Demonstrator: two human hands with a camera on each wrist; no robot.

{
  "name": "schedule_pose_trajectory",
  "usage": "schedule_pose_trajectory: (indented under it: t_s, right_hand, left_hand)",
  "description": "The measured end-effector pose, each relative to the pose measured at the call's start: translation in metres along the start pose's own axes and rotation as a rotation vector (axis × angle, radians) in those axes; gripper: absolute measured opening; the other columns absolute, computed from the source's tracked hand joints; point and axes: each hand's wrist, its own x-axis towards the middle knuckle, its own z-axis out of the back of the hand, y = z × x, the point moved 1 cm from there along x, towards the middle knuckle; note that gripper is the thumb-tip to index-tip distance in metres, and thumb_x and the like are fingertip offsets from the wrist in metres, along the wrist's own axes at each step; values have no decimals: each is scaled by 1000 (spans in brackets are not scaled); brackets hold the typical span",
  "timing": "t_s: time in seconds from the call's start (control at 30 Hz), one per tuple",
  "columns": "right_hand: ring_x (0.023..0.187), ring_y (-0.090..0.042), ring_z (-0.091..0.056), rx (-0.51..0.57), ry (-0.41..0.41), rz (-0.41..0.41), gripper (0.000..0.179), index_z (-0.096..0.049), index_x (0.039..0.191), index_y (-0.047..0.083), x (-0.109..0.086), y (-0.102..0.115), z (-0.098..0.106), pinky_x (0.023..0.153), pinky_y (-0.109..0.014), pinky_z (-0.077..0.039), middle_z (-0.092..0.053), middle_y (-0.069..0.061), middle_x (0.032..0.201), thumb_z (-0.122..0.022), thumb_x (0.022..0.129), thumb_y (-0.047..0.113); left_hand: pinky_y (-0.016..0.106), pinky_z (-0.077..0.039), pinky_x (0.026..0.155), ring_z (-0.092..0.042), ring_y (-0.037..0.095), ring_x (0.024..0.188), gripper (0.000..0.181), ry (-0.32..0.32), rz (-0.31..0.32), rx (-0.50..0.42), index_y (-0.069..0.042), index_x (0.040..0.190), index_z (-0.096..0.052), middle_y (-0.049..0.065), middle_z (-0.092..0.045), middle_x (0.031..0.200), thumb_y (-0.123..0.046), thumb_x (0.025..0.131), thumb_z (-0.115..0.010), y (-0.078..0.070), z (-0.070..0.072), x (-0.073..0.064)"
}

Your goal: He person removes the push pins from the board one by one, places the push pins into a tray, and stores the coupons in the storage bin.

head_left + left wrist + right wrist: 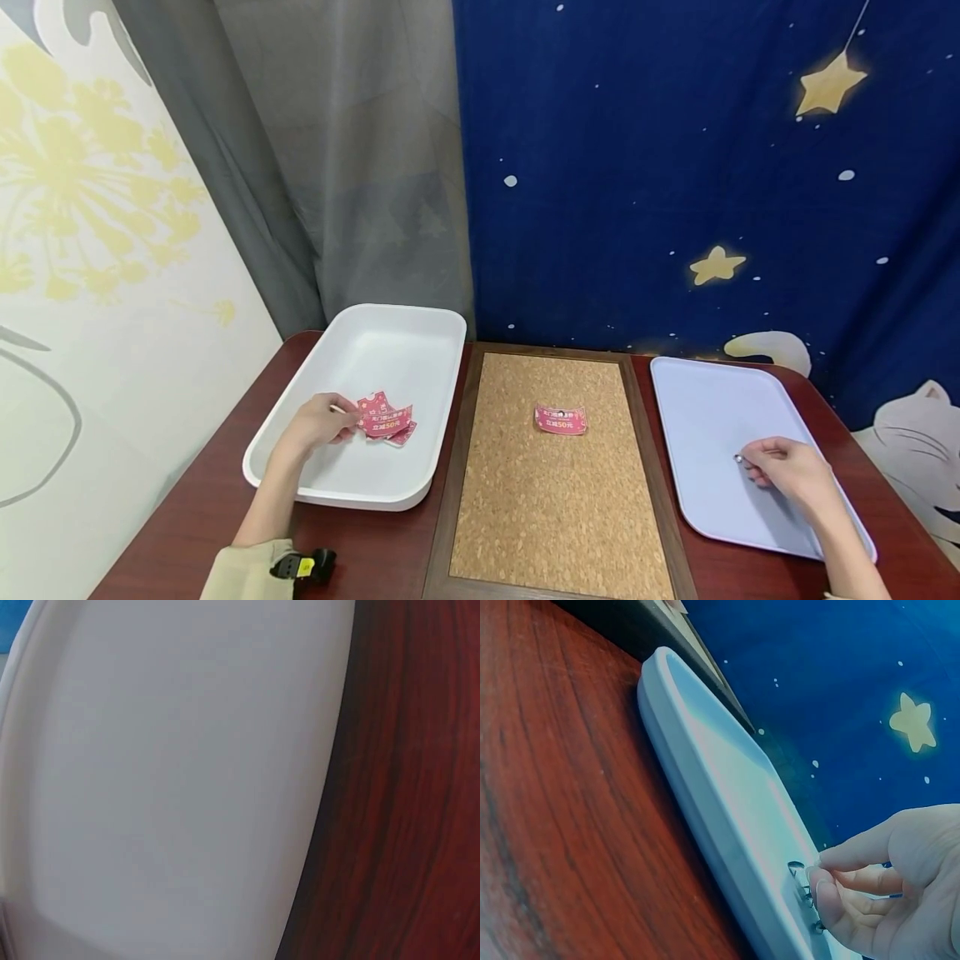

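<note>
My left hand (322, 421) reaches into the white tray (352, 492) and pinches the left edge of a pink coupon (386, 421) with white and yellow print. More pink coupons lie overlapped under it. The left wrist view shows only tray and table, not the hand. Over the pale blue tray (720, 417), my right hand (787, 471) has its thumb and fingertips together on a small silver thumbtack (738, 458). In the right wrist view, several shiny metal thumbtacks (796, 866) show right at the fingertips (823, 896) of this hand.
Between the trays lies a cork board (555, 517) in a brown wooden frame. One pink coupon (561, 423) is on its upper part, with a dark dot at its top edge. The dark red table (187, 533) meets a grey curtain (375, 167) and a blue starry curtain (600, 208).
</note>
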Motion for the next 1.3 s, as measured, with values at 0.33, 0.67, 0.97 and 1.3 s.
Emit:
schedule_pose_trajectory:
  t_s: [0.33, 0.67, 0.97, 1.3]
  right_hand:
    - [68, -11, -63, 15, -3, -1, 37, -59, 115, -15, -1, 7, 3, 59, -23, -54, -69, -5, 81, -56, 101, 19]
    - [71, -11, -64, 34, -5, 73, 39, -58, 117, -17, -9, 26, -3, 63, -23, -56, -70, -11, 89, -56, 103, 19]
    - [70, -10, -64, 27, -9, 135, 40, -59, 117, -15, -16, 42, -5, 64, -23, -55, -71, -14, 91, -57, 104, 23]
    - [71, -10, -65, 50, 1, 183, 40, -59, 116, -14, -18, 51, -12, 64, -24, -55, -71, -16, 92, -59, 103, 24]
  left_hand:
    - [30, -52, 64, -60, 20, 71, 26, -46, -24, -34, 10, 112, -59, 14, -62, 83, -10, 97, -61, 1, 4, 0]
    - [29, -53, 69, -64, 27, 83, 28, -26, -102, -110, 9, 118, -58, 20, -62, 96, -13, 100, -60, -18, 4, -8]
    - [38, -55, 76, -63, 33, 86, 26, 4, -238, -163, 10, 116, -60, 22, -63, 100, -9, 99, -61, -41, -8, -20]
    - [39, -54, 78, -63, 29, 87, 24, 66, -294, -217, 7, 115, -62, 18, -65, 100, -11, 99, -62, -58, -29, -24]
